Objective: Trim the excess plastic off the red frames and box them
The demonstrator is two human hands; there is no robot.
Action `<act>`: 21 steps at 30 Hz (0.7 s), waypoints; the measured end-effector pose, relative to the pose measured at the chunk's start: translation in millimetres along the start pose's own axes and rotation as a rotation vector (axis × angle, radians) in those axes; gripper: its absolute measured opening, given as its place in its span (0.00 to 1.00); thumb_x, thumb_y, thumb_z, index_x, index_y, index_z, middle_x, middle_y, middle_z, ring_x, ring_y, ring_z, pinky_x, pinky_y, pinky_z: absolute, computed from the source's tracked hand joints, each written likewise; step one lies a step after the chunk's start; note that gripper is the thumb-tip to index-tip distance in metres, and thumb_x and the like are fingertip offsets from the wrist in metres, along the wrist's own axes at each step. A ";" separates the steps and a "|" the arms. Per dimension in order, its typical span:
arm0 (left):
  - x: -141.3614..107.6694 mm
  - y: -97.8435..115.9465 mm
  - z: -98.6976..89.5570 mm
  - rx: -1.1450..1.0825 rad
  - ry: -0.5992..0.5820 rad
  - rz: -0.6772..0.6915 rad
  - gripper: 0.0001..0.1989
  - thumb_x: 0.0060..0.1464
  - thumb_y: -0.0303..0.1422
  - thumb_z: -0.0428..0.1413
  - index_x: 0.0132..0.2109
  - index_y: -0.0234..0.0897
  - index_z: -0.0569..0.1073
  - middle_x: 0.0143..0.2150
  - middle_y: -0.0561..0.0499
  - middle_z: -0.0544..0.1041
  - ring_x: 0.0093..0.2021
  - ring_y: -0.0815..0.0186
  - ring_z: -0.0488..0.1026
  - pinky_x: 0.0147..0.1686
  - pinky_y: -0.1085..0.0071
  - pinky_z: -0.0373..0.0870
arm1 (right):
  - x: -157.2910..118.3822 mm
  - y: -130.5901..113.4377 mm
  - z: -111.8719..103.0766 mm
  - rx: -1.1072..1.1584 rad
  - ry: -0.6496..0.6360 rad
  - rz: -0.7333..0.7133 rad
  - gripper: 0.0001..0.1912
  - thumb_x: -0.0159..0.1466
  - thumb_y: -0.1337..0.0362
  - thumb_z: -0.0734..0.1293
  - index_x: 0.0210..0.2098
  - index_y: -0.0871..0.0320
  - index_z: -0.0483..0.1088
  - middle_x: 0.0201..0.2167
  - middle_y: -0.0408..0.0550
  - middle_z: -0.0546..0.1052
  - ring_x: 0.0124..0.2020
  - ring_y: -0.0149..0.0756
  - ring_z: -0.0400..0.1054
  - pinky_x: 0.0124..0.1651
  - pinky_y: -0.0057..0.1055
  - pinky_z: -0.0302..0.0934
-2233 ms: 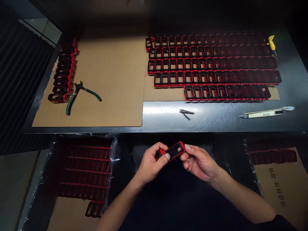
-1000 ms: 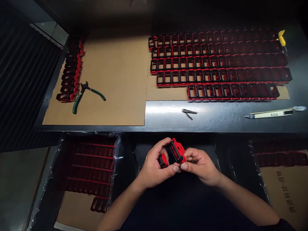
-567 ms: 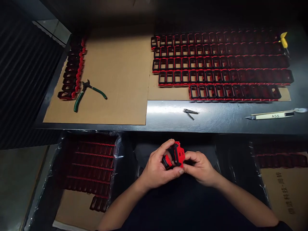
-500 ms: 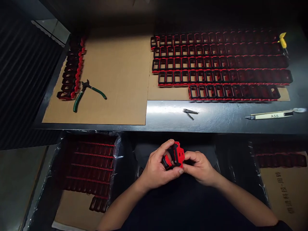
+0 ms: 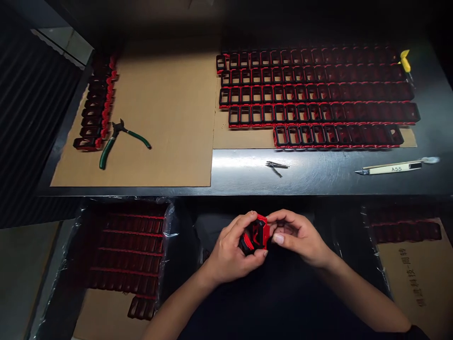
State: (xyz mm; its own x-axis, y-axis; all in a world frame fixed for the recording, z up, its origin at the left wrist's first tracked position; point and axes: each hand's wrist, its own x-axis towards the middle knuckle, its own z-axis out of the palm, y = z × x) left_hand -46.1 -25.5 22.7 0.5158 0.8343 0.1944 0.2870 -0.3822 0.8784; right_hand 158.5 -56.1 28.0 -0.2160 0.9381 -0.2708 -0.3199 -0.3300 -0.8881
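Your left hand (image 5: 231, 252) grips the tilted red-and-black frame (image 5: 262, 231) short of the bench (image 5: 318, 179); your right hand (image 5: 303, 238) curls beside it, grip unclear. From it: small tool (image 5: 272, 165) at one o'clock, cutter (image 5: 396, 168) at two, green-handled pliers (image 5: 119, 126) at ten.

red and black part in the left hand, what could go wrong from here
The red-and-black part could fall if the left hand slips: it is held in front of the table.
The A55-marked tool lies with its pointed tip uncovered, so a reaching hand might get pricked.
The open green-handled pliers, lying close to the left column of parts, might scuff them if nudged.
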 end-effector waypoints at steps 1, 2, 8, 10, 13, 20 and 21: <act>-0.1 -0.3 0.5 0.036 -0.004 0.019 0.34 0.51 0.29 0.62 0.65 0.39 0.62 0.52 0.42 0.78 0.48 0.60 0.80 0.46 0.65 0.81 | 0.3 -0.2 1.8 -0.001 -0.001 0.006 0.15 0.61 0.60 0.76 0.47 0.53 0.76 0.35 0.44 0.80 0.33 0.29 0.74 0.36 0.24 0.69; -0.5 -0.7 1.0 0.070 -0.008 0.036 0.34 0.52 0.29 0.61 0.65 0.38 0.62 0.52 0.42 0.77 0.47 0.60 0.80 0.44 0.67 0.81 | 0.9 0.0 4.1 -0.018 0.003 0.010 0.15 0.59 0.61 0.77 0.45 0.54 0.77 0.35 0.44 0.79 0.32 0.28 0.73 0.35 0.23 0.69; -3.4 -4.9 0.1 0.242 0.000 0.138 0.31 0.56 0.28 0.57 0.66 0.36 0.59 0.49 0.41 0.78 0.45 0.60 0.79 0.38 0.68 0.81 | 4.5 4.4 11.4 -0.129 0.023 -0.060 0.08 0.60 0.64 0.76 0.40 0.55 0.78 0.36 0.44 0.79 0.34 0.29 0.73 0.36 0.24 0.69; -3.0 -6.4 -0.9 0.270 0.008 0.189 0.31 0.57 0.27 0.56 0.66 0.35 0.59 0.47 0.41 0.78 0.43 0.60 0.79 0.38 0.68 0.81 | 3.9 5.4 9.8 -0.133 -0.005 -0.098 0.09 0.62 0.65 0.75 0.42 0.53 0.78 0.39 0.45 0.79 0.37 0.31 0.74 0.39 0.24 0.70; -1.6 -8.2 -2.1 0.317 0.037 0.276 0.30 0.56 0.26 0.56 0.65 0.33 0.60 0.45 0.40 0.78 0.43 0.60 0.79 0.39 0.67 0.82 | 2.0 6.7 6.2 -0.127 -0.045 -0.139 0.10 0.63 0.66 0.74 0.45 0.51 0.79 0.42 0.46 0.79 0.42 0.32 0.75 0.43 0.26 0.70; -1.0 -5.3 -5.9 0.350 0.045 0.319 0.25 0.62 0.33 0.55 0.64 0.34 0.62 0.41 0.42 0.77 0.37 0.62 0.79 0.32 0.69 0.81 | 0.9 11.8 2.3 0.102 -0.123 -0.058 0.10 0.65 0.64 0.73 0.47 0.51 0.78 0.42 0.45 0.78 0.43 0.31 0.75 0.47 0.26 0.69; -1.0 -4.3 -6.4 0.341 0.045 0.310 0.24 0.63 0.36 0.55 0.64 0.35 0.63 0.41 0.43 0.77 0.36 0.62 0.79 0.31 0.69 0.81 | 1.6 13.0 2.1 0.152 -0.135 -0.036 0.10 0.65 0.63 0.73 0.47 0.52 0.78 0.41 0.45 0.79 0.43 0.31 0.75 0.47 0.27 0.70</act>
State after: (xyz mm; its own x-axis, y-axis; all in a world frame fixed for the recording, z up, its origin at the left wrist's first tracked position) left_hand -53.0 -22.1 21.6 0.5860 0.6735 0.4505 0.3775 -0.7189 0.5837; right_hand 152.0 -59.2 16.8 -0.3202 0.9304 -0.1785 -0.4632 -0.3182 -0.8272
